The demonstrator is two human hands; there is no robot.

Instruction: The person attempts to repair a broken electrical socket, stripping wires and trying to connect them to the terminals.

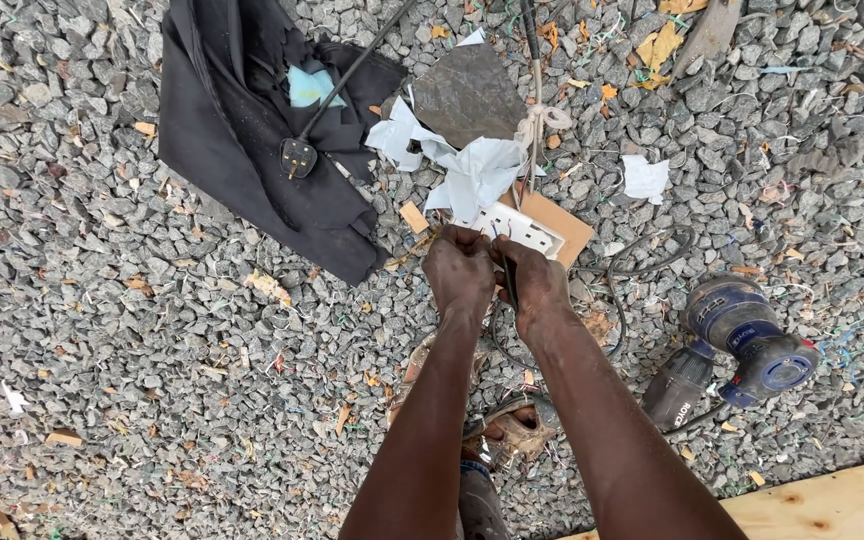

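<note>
Both my hands meet over a white socket block [518, 226] that lies on a brown board [564, 222] on the gravel. My left hand [459, 268] is closed, its fingers at the block's near edge. My right hand [531, 280] grips a thin dark tool [508, 281], held upright against the block. What my left fingers pinch is hidden. A black cable [614, 290] loops away from the block to the right.
A blue and black power sander [739, 341] lies at the right. A dark cloth [252, 130] with a black plug [298, 157] on it lies at the upper left. Crumpled white paper [472, 172] sits behind the block. A wooden board edge [832, 505] shows bottom right. My sandalled foot [514, 428] is below.
</note>
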